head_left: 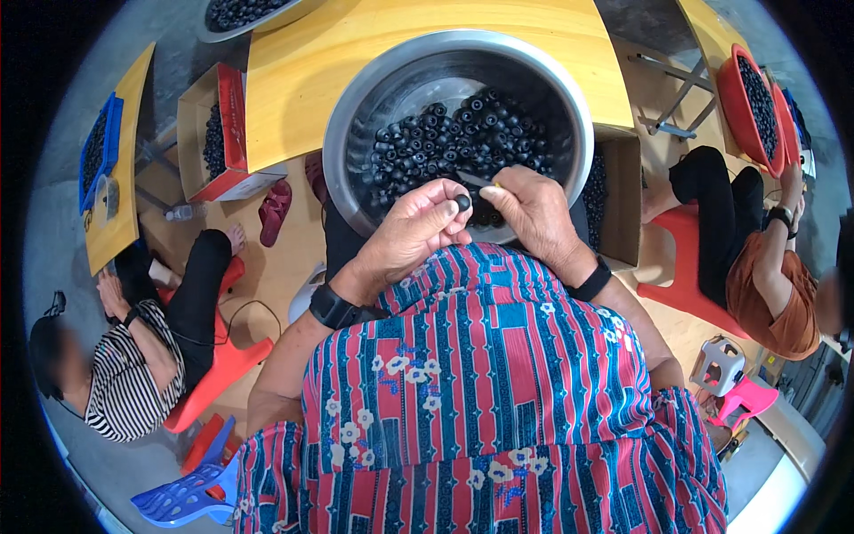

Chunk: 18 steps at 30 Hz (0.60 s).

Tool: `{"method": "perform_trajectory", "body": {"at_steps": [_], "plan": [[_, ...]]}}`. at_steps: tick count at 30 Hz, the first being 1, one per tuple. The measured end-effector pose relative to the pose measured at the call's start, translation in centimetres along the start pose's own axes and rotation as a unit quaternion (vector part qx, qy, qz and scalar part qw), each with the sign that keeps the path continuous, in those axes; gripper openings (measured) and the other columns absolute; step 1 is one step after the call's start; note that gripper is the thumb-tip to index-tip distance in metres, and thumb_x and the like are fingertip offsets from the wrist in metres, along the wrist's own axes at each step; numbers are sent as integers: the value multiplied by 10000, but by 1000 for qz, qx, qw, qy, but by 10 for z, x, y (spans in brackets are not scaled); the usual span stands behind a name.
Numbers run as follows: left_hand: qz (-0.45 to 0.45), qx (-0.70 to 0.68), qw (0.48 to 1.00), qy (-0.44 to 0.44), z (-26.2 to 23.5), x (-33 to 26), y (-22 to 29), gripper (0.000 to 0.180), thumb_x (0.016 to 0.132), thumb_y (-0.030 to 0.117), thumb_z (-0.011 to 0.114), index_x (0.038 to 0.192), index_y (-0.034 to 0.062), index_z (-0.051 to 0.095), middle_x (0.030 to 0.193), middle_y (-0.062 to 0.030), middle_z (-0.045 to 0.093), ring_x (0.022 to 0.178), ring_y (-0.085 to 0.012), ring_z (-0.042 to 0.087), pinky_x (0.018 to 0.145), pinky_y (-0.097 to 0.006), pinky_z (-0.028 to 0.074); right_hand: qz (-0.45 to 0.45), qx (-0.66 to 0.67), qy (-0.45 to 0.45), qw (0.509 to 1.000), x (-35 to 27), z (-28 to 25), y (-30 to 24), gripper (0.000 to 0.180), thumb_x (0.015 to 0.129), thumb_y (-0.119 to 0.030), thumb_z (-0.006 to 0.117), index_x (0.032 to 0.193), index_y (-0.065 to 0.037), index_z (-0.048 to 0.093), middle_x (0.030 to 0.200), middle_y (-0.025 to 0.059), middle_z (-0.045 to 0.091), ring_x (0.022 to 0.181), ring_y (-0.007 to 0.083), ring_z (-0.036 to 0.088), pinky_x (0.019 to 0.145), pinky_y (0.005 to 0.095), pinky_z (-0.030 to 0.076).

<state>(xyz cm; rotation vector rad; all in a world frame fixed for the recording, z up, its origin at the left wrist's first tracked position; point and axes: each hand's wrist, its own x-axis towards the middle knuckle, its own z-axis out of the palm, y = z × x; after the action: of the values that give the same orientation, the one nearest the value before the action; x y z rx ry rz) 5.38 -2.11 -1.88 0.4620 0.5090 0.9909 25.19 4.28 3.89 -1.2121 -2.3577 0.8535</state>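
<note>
Left hand (414,233): the grip is closed; thumb and fingers pinch one small black ring (463,202), held over the near rim of the bowl.
Ring: round and short, its hole faces up toward the camera; no clear long axis can be seen.
Right hand (532,212): fingers are curled shut around a thin tool (487,183); its tip points left, toward the ring, and stays just beside it.
Bowl (356,107): big, round, shiny metal, on the yellow desk (294,80), partly over the near edge; many black rings (445,133) lie inside.
Packages: an open carton with a red side (233,107) stands left of the desk, dark pieces inside; a brown carton (621,205) is right of the bowl, also with dark pieces.
Far right: red basin (731,98) full of dark pieces on another yellow desk.
Far left: blue tray (108,125) on a third yellow desk.
Around: a person in a striped shirt (124,383) sits left on a red stool; a person in an orange shirt (774,285) sits right.
In the way: both hands cover the near part of the bowl.
</note>
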Motion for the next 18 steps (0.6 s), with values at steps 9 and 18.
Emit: {"method": "perform_trajectory", "body": {"at_steps": [9, 18], "plan": [[12, -56, 998, 28, 5, 3, -1, 185, 1032, 177, 499, 1157, 42, 522, 922, -10, 546, 785, -86, 569, 800, -246, 532, 2, 200, 66, 978, 0, 7, 2, 216, 887, -175, 673, 1041, -23, 682, 864, 150, 655, 819, 305, 637, 751, 360, 496], [8, -65, 998, -14, -9, 5, -10, 313, 1032, 136, 469, 1311, -5, 455, 1235, -132, 580, 1145, -193, 603, 987, -342, 515, -64, 122, 10, 990, 0, 8, -9, 345, 824, -151, 726, 1168, -133, 700, 834, 124, 662, 713, 267, 610, 655, 353, 502]]}}
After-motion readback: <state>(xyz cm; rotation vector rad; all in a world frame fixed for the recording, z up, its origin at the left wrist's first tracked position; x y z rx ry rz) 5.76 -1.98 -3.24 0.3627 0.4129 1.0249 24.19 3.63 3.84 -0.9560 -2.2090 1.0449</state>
